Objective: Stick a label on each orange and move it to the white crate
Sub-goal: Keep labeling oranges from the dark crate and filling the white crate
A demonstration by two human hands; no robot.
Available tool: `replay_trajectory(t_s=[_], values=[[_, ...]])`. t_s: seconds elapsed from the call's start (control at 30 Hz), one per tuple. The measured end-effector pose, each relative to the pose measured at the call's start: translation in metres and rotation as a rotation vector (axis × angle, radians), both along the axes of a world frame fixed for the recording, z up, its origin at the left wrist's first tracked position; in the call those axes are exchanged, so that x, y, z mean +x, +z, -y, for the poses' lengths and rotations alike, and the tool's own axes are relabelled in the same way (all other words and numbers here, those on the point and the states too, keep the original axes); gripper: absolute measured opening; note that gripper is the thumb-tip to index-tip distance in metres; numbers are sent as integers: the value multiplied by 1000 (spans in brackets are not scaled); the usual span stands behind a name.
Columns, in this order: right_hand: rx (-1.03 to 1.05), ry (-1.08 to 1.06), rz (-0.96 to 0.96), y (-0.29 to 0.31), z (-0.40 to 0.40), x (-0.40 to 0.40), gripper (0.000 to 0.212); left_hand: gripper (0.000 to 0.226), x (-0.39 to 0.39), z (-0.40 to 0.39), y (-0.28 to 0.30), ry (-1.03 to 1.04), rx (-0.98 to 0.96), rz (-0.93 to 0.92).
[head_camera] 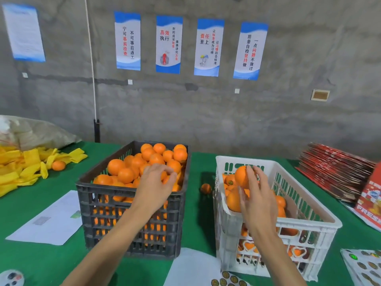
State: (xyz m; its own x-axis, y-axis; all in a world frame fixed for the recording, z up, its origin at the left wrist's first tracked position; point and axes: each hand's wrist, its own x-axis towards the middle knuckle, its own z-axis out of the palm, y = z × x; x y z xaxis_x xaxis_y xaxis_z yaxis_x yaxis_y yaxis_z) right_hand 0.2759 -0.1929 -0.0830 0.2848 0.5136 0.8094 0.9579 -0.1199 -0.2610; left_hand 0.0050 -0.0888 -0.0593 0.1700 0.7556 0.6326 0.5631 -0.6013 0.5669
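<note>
A black crate (132, 219) piled with oranges (132, 166) stands on the green table. My left hand (154, 186) reaches into it, fingers curled around an orange (166, 178) near the right side of the pile. To the right stands the white crate (305, 205) holding several labelled oranges (234, 200). My right hand (254, 195) holds one orange (242, 176) over the white crate's left part, thumb and fingers around it. Label sheets (226, 280) lie at the front edge, between and below the crates.
A loose orange (205, 188) sits on the table between the crates, another orange (58, 165) lies by yellow foam nets (22, 166) at left. White paper (51, 219) lies left of the black crate. Red flat cartons (334, 174) and a sticker sheet (365, 267) are at right.
</note>
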Motion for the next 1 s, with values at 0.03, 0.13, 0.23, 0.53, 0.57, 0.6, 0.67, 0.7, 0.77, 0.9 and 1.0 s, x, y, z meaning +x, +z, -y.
replay_trajectory(t_s=[0.03, 0.13, 0.23, 0.53, 0.57, 0.6, 0.67, 0.7, 0.77, 0.9, 1.0], values=[[-2, -23, -1, 0, -3, 4, 50, 17, -9, -11, 4, 79, 8, -52], [-3, -55, -8, -5, -12, 9, 28, 31, -35, -41, 11, 338, -71, -315], [20, -28, 32, -12, -20, 5, 23, 40, -57, -65, 12, 540, -282, -468], [154, 219, 208, -29, -15, -28, 17, 38, -84, -96, 30, 372, -847, -751], [156, 237, 217, -30, -13, -30, 19, 29, -84, -97, 32, 370, -807, -732], [152, 250, 220, -31, -12, -32, 21, 25, -82, -96, 32, 376, -754, -702], [147, 277, 220, -33, -9, -35, 23, 25, -73, -88, 28, 410, -593, -588], [152, 288, 219, -34, -9, -36, 22, 29, -66, -80, 25, 426, -478, -514], [166, 299, 212, -38, -8, -41, 18, 39, -45, -61, 15, 412, -237, -349], [123, 348, 195, -54, -2, -54, 16, 48, 1, -12, -6, 217, 131, -133], [64, 391, 176, -71, 8, -58, 16, 40, 24, 15, -24, 151, 446, -90]])
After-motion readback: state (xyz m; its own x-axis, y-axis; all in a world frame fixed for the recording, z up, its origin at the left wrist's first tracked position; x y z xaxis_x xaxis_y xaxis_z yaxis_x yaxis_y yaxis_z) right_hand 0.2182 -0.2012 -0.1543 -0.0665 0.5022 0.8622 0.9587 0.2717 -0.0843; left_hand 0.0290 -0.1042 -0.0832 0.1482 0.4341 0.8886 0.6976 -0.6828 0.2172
